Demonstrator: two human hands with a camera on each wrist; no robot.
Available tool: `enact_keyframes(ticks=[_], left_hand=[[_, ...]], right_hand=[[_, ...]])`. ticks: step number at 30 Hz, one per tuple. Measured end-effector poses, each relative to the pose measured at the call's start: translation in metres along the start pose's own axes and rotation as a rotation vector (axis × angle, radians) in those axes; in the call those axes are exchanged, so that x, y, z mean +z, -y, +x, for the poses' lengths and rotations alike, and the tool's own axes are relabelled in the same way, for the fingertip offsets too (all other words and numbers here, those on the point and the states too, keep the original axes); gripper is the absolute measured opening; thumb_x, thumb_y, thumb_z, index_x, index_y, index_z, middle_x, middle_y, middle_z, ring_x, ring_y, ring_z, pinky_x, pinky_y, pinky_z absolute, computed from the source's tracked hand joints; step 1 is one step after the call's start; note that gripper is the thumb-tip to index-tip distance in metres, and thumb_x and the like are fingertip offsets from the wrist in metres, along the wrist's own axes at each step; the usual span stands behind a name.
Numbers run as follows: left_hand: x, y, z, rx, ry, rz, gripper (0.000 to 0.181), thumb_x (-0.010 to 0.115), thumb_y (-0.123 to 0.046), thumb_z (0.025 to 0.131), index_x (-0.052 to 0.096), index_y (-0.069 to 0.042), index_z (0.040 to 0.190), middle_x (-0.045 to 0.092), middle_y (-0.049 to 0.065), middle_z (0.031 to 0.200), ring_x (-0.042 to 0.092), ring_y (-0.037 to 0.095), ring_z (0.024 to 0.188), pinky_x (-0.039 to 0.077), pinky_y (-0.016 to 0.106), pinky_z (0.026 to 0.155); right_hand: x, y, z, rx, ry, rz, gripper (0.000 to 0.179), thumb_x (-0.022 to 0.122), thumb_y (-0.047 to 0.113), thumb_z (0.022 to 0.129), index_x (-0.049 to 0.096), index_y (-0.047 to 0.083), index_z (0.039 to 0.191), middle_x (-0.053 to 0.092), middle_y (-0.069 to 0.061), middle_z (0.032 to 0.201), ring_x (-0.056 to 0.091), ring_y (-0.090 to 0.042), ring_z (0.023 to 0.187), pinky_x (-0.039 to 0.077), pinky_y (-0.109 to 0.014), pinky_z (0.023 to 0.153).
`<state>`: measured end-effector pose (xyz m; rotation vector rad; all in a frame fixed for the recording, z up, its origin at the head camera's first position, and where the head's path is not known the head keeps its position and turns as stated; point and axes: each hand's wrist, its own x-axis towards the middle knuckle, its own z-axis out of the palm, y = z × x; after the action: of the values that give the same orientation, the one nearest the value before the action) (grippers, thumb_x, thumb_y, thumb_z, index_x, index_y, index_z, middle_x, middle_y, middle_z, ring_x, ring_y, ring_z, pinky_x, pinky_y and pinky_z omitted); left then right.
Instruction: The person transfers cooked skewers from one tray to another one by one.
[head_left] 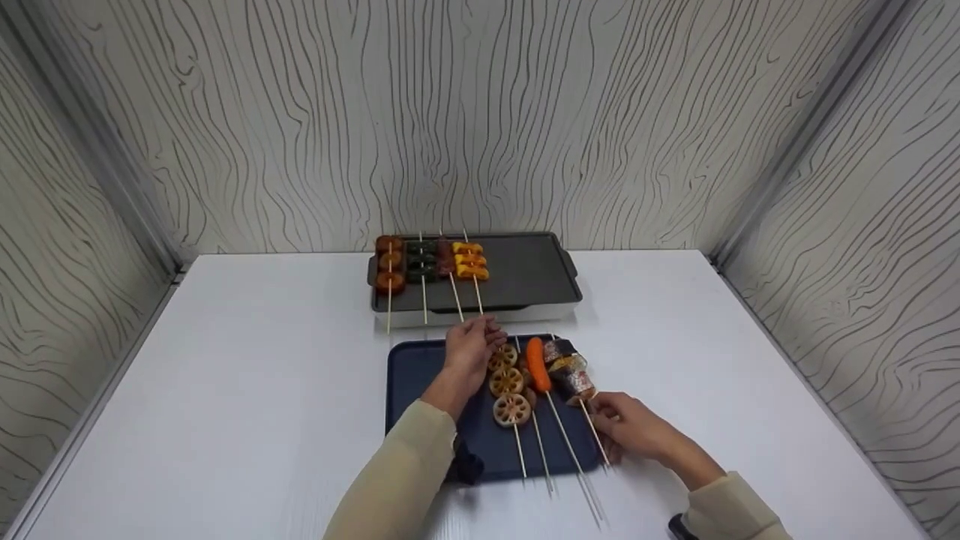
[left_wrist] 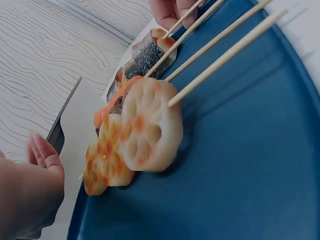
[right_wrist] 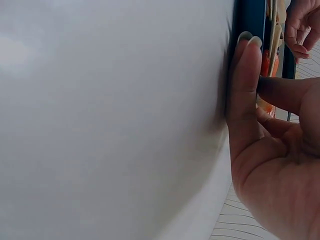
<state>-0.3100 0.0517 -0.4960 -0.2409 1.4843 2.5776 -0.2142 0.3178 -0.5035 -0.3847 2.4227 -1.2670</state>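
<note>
My left hand (head_left: 471,346) hovers between the griddle and the tray, close to the yellow skewer's stick end. Its fingers look loosely bent in the left wrist view, with nothing visible in them. At the blue tray's (head_left: 420,375) right edge, my right hand (head_left: 628,426) grips the rim, fingers along the outside and thumb against it. On the tray lie a lotus root skewer (head_left: 508,382), a partly hidden brownish skewer (head_left: 531,397), an orange-red sausage skewer (head_left: 538,365) and a skewer of silvery-skinned fish pieces (head_left: 576,379). Their sticks point toward me.
Behind the tray stands a dark griddle (head_left: 525,270). Its left half bears skewers of round orange-brown slices (head_left: 390,262), dark green pieces (head_left: 421,262), dark red pieces (head_left: 445,259) and yellow pieces (head_left: 471,262). Wood-grain panels (head_left: 465,112) enclose the white table (head_left: 262,375).
</note>
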Motion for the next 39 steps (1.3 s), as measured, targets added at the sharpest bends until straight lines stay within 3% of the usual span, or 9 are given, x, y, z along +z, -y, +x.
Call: enact_keyframes(ticks=[5,13,20,28,32,39], left_hand=[[0.0,0.0,-0.002,0.009,-0.015,-0.021,0.03,0.04,-0.006,0.111,0.061,0.012,0.124,0.064,0.012,0.1,0.067,0.023,0.094,0.057,0.038,0.094],[0.004,-0.003,-0.018,0.036,0.035,0.011,0.028,0.043,-0.008,0.111,0.063,0.01,0.118,0.064,0.009,0.094,0.065,0.016,0.084,0.056,0.041,0.089],[0.002,-0.012,-0.04,0.119,0.081,0.145,0.027,0.046,-0.006,0.109,0.068,0.008,0.115,0.068,0.012,0.092,0.068,0.017,0.082,0.059,0.041,0.088],[-0.015,-0.025,-0.072,0.203,0.127,0.265,0.025,0.048,-0.006,0.109,0.068,0.009,0.111,0.068,0.01,0.086,0.067,0.015,0.074,0.057,0.028,0.071],[-0.026,-0.025,-0.089,0.192,0.141,0.295,0.024,0.048,-0.004,0.108,0.067,0.009,0.111,0.067,0.011,0.086,0.066,0.015,0.072,0.057,0.028,0.068],[-0.037,-0.018,-0.117,0.164,0.186,0.374,0.023,0.05,-0.005,0.108,0.069,0.008,0.107,0.069,0.014,0.085,0.07,0.017,0.071,0.06,0.031,0.068]], right_hand=[[0.002,0.0,0.0,-0.004,-0.009,-0.007,0.009,0.054,0.005,0.104,0.058,-0.003,0.1,0.062,-0.004,0.077,0.061,-0.013,0.054,0.053,-0.029,0.047],[0.003,0.001,0.0,-0.027,-0.005,-0.009,0.009,0.052,0.003,0.103,0.056,-0.003,0.098,0.063,-0.006,0.075,0.061,-0.011,0.051,0.054,-0.031,0.044],[0.004,0.002,0.0,-0.035,-0.014,-0.035,0.01,0.054,0.005,0.103,0.057,-0.003,0.098,0.064,-0.005,0.077,0.061,-0.011,0.053,0.053,-0.029,0.046],[0.0,0.002,0.001,-0.021,-0.009,-0.037,0.01,0.053,0.005,0.104,0.057,-0.003,0.099,0.063,-0.006,0.078,0.062,-0.012,0.053,0.054,-0.031,0.046],[0.001,0.002,0.002,0.031,0.012,0.002,0.011,0.053,0.007,0.105,0.058,-0.003,0.102,0.063,-0.007,0.079,0.063,-0.016,0.054,0.055,-0.031,0.048],[0.0,0.0,0.002,-0.004,0.01,-0.019,0.012,0.054,0.006,0.104,0.057,-0.004,0.101,0.063,-0.006,0.079,0.061,-0.014,0.056,0.054,-0.03,0.048]])
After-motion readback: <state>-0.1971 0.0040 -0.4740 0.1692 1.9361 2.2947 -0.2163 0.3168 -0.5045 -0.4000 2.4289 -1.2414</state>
